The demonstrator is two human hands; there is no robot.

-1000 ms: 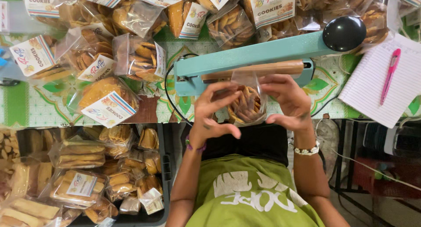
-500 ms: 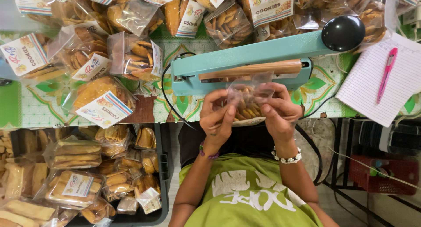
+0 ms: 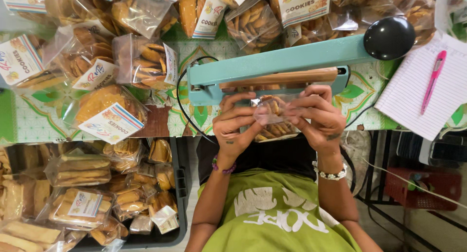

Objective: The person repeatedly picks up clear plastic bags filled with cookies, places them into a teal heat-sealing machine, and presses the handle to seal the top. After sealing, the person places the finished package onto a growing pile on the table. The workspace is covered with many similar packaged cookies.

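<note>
Head view, left to right: bin of packed cookie bags [image 3: 97, 198] lower left; left hand [image 3: 237, 128] and right hand [image 3: 316, 118] at centre, fingers pinched shut on clear cookie bag [image 3: 272, 117] just below teal heat sealer [image 3: 282, 67]. Light, crinkly, slippery film, brittle contents; best gripped at top edge. Patterned tablecloth [image 3: 39, 116], notepad [image 3: 413, 91] and pink pen [image 3: 433, 79] right.

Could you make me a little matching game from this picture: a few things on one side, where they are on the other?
Things:
1 pink pen
2 teal sealing machine
3 clear bag of cookies
4 dark crate

Places:
a between both hands
b on the lined notepad
c lower left, full of packed cookies
d on the table just beyond the hands

Pairs: 1-b, 2-d, 3-a, 4-c
</note>
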